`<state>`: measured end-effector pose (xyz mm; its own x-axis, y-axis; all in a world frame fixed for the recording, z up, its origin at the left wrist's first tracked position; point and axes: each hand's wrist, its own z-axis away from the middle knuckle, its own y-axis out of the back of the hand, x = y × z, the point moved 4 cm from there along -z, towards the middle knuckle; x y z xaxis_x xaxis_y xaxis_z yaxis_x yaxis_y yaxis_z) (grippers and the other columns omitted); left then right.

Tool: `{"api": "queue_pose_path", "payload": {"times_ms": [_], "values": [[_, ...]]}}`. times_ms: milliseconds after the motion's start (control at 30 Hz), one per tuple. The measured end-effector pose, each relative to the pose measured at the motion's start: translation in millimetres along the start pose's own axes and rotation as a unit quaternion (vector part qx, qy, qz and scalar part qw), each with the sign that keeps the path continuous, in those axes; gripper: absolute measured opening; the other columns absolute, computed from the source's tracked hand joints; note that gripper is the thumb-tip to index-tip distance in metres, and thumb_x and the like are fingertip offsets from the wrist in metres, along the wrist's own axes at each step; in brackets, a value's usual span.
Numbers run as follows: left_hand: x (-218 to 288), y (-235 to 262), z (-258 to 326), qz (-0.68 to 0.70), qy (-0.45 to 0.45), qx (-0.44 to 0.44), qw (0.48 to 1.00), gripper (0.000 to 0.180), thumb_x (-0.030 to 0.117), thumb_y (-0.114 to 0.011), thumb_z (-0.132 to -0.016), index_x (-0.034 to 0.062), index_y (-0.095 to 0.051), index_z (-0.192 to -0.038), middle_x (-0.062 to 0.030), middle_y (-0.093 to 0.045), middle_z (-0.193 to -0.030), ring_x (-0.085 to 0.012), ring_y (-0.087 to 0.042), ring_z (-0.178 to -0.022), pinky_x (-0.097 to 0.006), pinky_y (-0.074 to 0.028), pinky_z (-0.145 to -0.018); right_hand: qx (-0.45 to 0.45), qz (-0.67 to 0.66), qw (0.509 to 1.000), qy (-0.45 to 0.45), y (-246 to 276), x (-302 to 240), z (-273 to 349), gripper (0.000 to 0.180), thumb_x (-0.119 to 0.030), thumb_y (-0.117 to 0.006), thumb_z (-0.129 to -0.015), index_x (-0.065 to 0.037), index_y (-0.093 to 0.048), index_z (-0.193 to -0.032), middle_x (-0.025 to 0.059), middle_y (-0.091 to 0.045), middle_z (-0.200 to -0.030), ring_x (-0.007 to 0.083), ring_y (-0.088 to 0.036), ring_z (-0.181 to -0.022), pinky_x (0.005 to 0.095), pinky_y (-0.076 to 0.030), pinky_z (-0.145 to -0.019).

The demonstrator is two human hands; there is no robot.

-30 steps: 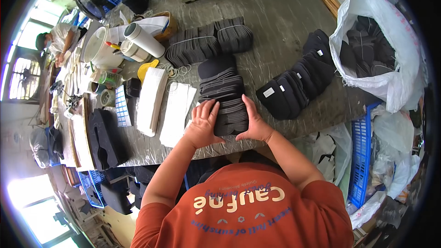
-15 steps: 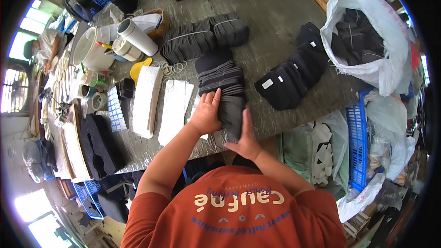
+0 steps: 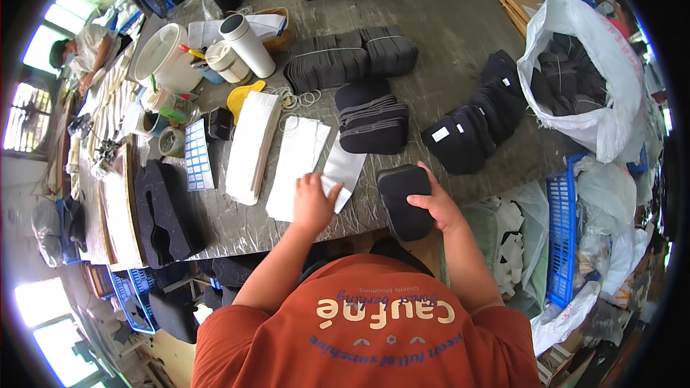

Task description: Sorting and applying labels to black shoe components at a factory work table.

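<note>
My right hand (image 3: pixel 440 205) is closed around a small stack of black fabric pads (image 3: pixel 405 190), held over the table's front edge with the thumb on top. My left hand (image 3: pixel 314 203) rests on white paper sheets (image 3: pixel 298 162), its thumb apart from the fingers, near a narrow white strip (image 3: pixel 346 162). Just beyond lies a stack of black pads (image 3: pixel 374 126), fanned out in layers. Further right is a row of black pads (image 3: pixel 460 136), some with small white labels.
Tied bundles of dark pads (image 3: pixel 327 61) lie farther back. A white sack (image 3: pixel 532 65) with more bundles stands at the right, above a blue crate (image 3: pixel 559 233). A thick white paper stack (image 3: pixel 251 147), a white tumbler (image 3: pixel 248 47) and a bucket (image 3: pixel 154 57) are on the left.
My right hand has lifted a small pad stack off the pile and brought it right and nearer me. My left hand has left the pile and moved onto the white papers.
</note>
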<state>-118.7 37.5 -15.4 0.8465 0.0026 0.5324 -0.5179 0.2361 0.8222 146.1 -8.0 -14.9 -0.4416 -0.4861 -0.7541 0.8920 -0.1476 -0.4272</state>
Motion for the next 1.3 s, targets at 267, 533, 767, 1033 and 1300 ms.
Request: {"api": "queue_pose_path", "payload": {"times_ms": [267, 533, 767, 1033, 1300], "values": [[-45, 12, -11, 0.237, 0.065, -0.099, 0.964, 0.043, 0.009, -0.066, -0.079, -0.0035, -0.054, -0.119, -0.0133, -0.067, -0.089, -0.0322, -0.064, -0.082, -0.037, -0.05, -0.074, 0.031, 0.534, 0.825, 0.181, -36, -48, -21, 0.072, -0.018, -0.082, -0.066, -0.002, -0.05, -0.128, 0.0161, -0.054, -0.122, 0.0308, -0.05, -0.115, 0.0398, -0.039, -0.1], [-1, 77, 5, 0.824, 0.152, -0.156, 0.523, 0.036, 0.004, -0.046, -0.091, -0.0042, -0.048, -0.126, -0.0171, -0.06, -0.108, -0.0277, -0.064, -0.093, -0.042, -0.055, -0.081, -0.148, 0.519, 0.736, 0.409, -151, -48, -10, 0.071, -0.013, -0.079, -0.068, -0.009, -0.047, -0.131, 0.0149, -0.05, -0.13, 0.0307, -0.049, -0.121, 0.0406, -0.038, -0.103], [11, 113, 7, 0.694, -0.071, 0.005, 0.717, 0.073, 0.028, -0.067, -0.086, -0.0017, -0.028, -0.141, -0.0197, -0.057, -0.115, -0.0245, -0.058, -0.105, -0.04, -0.046, -0.093, -0.115, -0.054, 0.988, 0.086, -145, -21, -38, 0.021, -0.002, -0.055, -0.09, 0.001, -0.059, -0.111, 0.0075, -0.066, -0.102, 0.0139, -0.063, -0.089, 0.0289, -0.052, -0.08], [29, 84, 29, 0.491, 0.007, -0.126, 0.862, 0.064, -0.003, -0.069, -0.079, -0.0024, -0.037, -0.135, -0.0082, -0.066, -0.094, -0.0111, -0.063, -0.084, -0.024, -0.049, -0.074, -0.04, -0.13, 0.989, 0.054, -127, -27, -36, 0.036, -0.006, -0.057, -0.09, 0.001, -0.047, -0.124, 0.0152, -0.055, -0.121, 0.0222, -0.057, -0.107, 0.0364, -0.048, -0.09], [44, 110, 31, 0.564, -0.012, -0.009, 0.825, 0.049, -0.005, -0.069, -0.079, -0.0003, -0.05, -0.124, -0.0049, -0.067, -0.081, -0.0084, -0.062, -0.071, -0.021, -0.05, -0.064, -0.111, 0.47, 0.731, 0.483, -173, -94, 38, 0.059, -0.028, -0.079, -0.071, -0.002, -0.054, -0.118, 0.0133, -0.055, -0.113, 0.0301, -0.049, -0.114, 0.041, -0.038, -0.097]]}}
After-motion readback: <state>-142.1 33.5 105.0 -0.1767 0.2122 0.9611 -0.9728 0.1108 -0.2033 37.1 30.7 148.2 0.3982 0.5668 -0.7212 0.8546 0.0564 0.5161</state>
